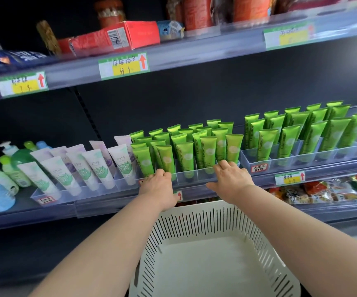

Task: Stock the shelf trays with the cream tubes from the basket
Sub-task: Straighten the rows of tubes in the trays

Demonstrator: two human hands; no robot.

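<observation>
Head: curled fingers (162,174) hook tray (191,176) rim.

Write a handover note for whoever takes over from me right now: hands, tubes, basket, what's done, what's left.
Left hand: fingers curled over the front rim of the middle tray, near its left end.
Right hand: fingers bent over the same rim, near its right end.
Green tubes stand upright in the middle tray and the right tray; white tubes lean in the left tray.
Basket, below the hands: no tubes in the part that shows.
Done: stocking looks finished.
Left: probably just squaring the middle tray on the shelf.
</observation>
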